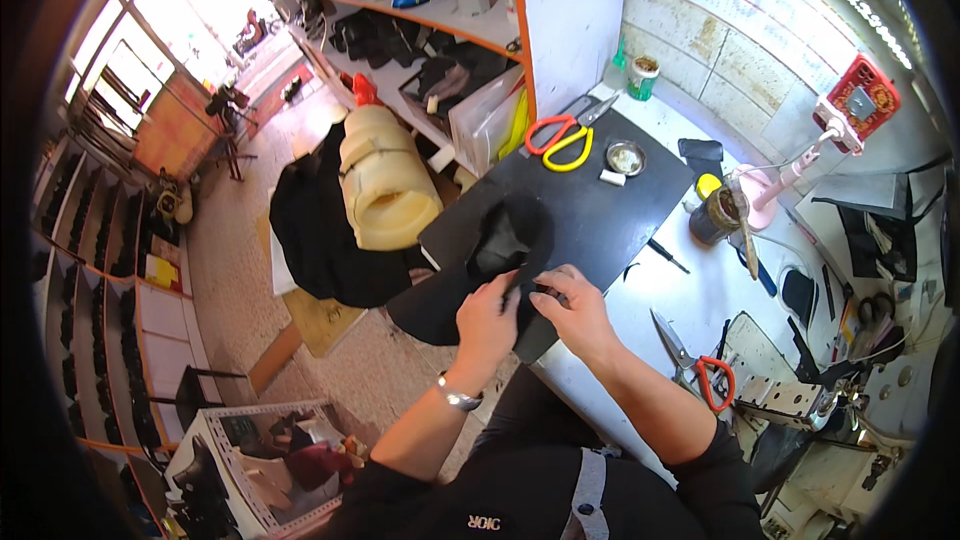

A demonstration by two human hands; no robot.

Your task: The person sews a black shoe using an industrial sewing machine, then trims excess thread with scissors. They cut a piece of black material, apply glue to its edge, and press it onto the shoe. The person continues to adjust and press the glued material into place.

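Note:
Both hands work at the near edge of a dark cutting board [600, 200], on a soft black piece of material [540, 225] that could be cloth or leather. My left hand [487, 322] pinches its near edge, with a metal watch or bracelet [458, 395] on that wrist. Close beside it, my right hand [576, 312] has its fingers curled on the same edge. The black piece bulges up beyond the hands and shows a greyer inner patch. Fingertips are partly hidden in the dark folds.
Red-and-yellow-handled scissors [560, 140] and a small round dish [626, 158] lie on the board's far side. Orange-handled scissors [690, 360], a jar with a brush [715, 218] and a sewing machine [800, 402] are at right. A foam roll [385, 180] lies left on black cloth.

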